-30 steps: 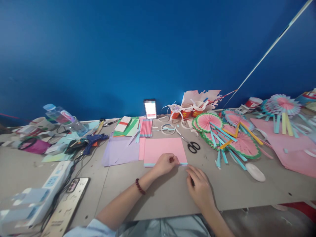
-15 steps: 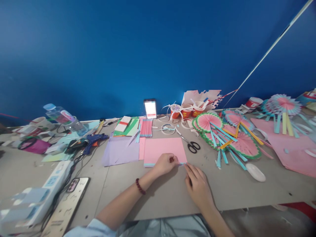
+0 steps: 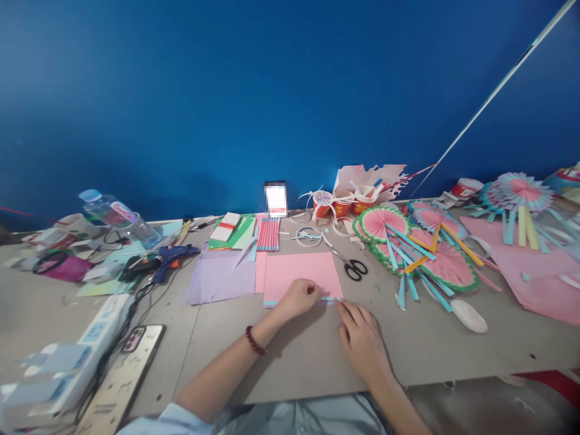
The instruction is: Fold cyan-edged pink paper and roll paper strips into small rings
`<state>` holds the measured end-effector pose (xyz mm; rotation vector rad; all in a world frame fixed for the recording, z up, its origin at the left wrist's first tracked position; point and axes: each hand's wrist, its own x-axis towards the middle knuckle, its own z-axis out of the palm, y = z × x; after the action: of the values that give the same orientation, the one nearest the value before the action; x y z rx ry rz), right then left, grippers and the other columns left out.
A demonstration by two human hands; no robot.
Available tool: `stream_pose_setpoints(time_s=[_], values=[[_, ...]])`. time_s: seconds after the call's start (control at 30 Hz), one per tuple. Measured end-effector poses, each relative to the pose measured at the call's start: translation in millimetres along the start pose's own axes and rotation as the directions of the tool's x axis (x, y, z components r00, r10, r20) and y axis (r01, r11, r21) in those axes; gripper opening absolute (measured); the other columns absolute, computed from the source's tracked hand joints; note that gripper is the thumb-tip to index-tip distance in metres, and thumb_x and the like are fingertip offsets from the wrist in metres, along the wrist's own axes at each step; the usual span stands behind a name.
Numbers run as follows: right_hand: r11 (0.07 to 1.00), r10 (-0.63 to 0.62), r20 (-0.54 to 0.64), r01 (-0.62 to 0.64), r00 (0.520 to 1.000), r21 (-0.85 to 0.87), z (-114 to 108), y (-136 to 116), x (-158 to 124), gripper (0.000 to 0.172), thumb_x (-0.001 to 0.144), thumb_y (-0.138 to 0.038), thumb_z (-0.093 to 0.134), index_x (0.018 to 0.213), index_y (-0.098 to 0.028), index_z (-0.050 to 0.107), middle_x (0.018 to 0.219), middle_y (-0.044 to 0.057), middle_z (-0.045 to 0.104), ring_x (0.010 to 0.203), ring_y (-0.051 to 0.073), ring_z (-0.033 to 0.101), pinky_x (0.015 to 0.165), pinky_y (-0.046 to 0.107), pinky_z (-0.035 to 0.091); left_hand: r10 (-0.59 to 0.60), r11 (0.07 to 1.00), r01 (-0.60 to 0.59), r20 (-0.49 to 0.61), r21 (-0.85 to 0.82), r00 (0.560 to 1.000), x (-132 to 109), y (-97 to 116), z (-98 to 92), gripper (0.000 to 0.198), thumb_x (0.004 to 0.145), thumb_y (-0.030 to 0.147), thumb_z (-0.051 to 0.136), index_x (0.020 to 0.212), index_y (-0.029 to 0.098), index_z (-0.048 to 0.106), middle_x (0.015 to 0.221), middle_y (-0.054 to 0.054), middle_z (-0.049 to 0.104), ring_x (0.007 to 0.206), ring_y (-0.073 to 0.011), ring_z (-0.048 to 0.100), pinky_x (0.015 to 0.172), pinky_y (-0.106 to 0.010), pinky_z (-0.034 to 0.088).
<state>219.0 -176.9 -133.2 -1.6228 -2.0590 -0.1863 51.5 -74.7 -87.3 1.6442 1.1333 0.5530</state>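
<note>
A pink sheet of paper (image 3: 301, 272) lies in front of me with a light blue strip (image 3: 272, 302) along its near edge. My left hand (image 3: 299, 297) rests over that edge, its fingers curled together in a pinch. Whatever is between those fingertips is too small to make out. At the sheet's near right corner, my right hand (image 3: 361, 332) lies with fingers stretched out, the fingertips touching the strip's end. Black-handled scissors (image 3: 354, 269) lie just beyond the right corner.
Purple paper (image 3: 222, 275) and a row of pink folded strips (image 3: 268, 234) lie left of the sheet. Watermelon-patterned paper fans (image 3: 385, 225) spread to the right, near a white oval object (image 3: 470, 316). Red cups (image 3: 342, 205) stand by the wall. A glue gun (image 3: 170, 260), power strip (image 3: 90, 350) and phone (image 3: 127, 377) lie left.
My left hand has shifted slightly left and away from me along the edge. More of the blue strip shows between the hands. My right hand has barely moved.
</note>
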Motion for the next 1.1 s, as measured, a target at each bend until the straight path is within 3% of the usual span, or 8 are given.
stream_pose_setpoints(time_s=[0.13, 0.3, 0.43, 0.6, 0.83, 0.93, 1.1], values=[[1.0, -0.014, -0.017, 0.014, 1.0, 0.0, 0, 0, 1, 0.042, 0.083, -0.011, 0.041, 0.119, -0.017, 0.064, 0.108, 0.008, 0.069, 0.097, 0.023, 0.057, 0.086, 0.037, 0.048, -0.044, 0.998, 0.042, 0.028, 0.05, 0.999, -2, 2, -6.0, 0.04, 0.078, 0.042, 0.05, 0.048, 0.017, 0.042, 0.049, 0.005, 0.033, 0.052, -0.0099, 0.034, 0.051, -0.025, 0.026], [0.999, 0.025, -0.002, -0.025, 1.0, 0.024, -1, -3, 0, 0.041, 0.086, -0.012, 0.04, 0.121, -0.018, 0.061, 0.111, 0.008, 0.068, 0.099, 0.023, 0.056, 0.088, 0.038, 0.047, -0.05, 0.996, 0.047, 0.044, 0.082, 0.998, -4, 3, -6.3, 0.021, 0.071, 0.03, 0.054, 0.06, 0.014, 0.061, 0.057, 0.002, 0.053, 0.057, -0.0113, 0.046, 0.055, -0.022, 0.033], [0.999, 0.033, 0.013, -0.033, 0.999, 0.031, -1, -4, -1, 0.042, 0.086, -0.012, 0.04, 0.121, -0.019, 0.062, 0.111, 0.008, 0.067, 0.099, 0.022, 0.056, 0.088, 0.037, 0.046, -0.026, 0.973, 0.027, -0.008, 0.229, 1.0, -5, 6, -3.7, 0.023, 0.075, 0.029, 0.052, 0.061, 0.014, 0.063, 0.057, 0.0, 0.057, 0.056, -0.0122, 0.049, 0.054, -0.023, 0.034], [0.998, 0.059, 0.055, -0.059, 0.997, 0.013, -1, -4, -1, 0.043, 0.086, -0.009, 0.04, 0.121, -0.016, 0.063, 0.113, 0.009, 0.067, 0.102, 0.023, 0.054, 0.091, 0.038, 0.044, 0.011, 0.879, 0.011, -0.045, 0.477, 0.999, -8, 13, 0.6, 0.024, 0.082, 0.025, 0.048, 0.067, 0.015, 0.065, 0.064, -0.004, 0.064, 0.061, -0.0147, 0.055, 0.057, -0.025, 0.036], [0.998, 0.068, 0.077, -0.068, 0.995, 0.008, -1, -5, 0, 0.043, 0.085, -0.007, 0.041, 0.12, -0.015, 0.064, 0.114, 0.009, 0.067, 0.103, 0.022, 0.054, 0.092, 0.037, 0.043, 0.046, 0.677, -0.008, -0.032, 0.736, 0.998, -15, 13, 6.6, 0.025, 0.09, 0.023, 0.04, 0.092, 0.016, 0.064, 0.093, -0.009, 0.068, 0.078, -0.0203, 0.064, 0.067, -0.028, 0.044], [0.998, 0.068, 0.087, -0.069, 0.994, 0.006, -1, -4, 0, 0.042, 0.085, -0.008, 0.042, 0.121, -0.014, 0.063, 0.115, 0.009, 0.067, 0.103, 0.023, 0.053, 0.092, 0.037, 0.043, 0.013, 0.646, 0.014, -0.03, 0.763, 0.999, -14, 10, 0.2, 0.025, 0.089, 0.018, 0.04, 0.095, 0.016, 0.063, 0.097, -0.01, 0.067, 0.083, -0.0213, 0.065, 0.069, -0.029, 0.045], [0.998, 0.064, 0.11, -0.064, 0.992, -0.004, -2, -4, 0, 0.043, 0.085, -0.008, 0.042, 0.123, -0.013, 0.062, 0.116, 0.009, 0.067, 0.103, 0.023, 0.053, 0.092, 0.038, 0.044, -0.013, 0.688, 0.055, -0.063, 0.723, 0.998, -11, 7, -14.1, 0.023, 0.09, 0.018, 0.039, 0.092, 0.017, 0.062, 0.096, -0.007, 0.067, 0.088, -0.0197, 0.064, 0.071, -0.028, 0.044]])
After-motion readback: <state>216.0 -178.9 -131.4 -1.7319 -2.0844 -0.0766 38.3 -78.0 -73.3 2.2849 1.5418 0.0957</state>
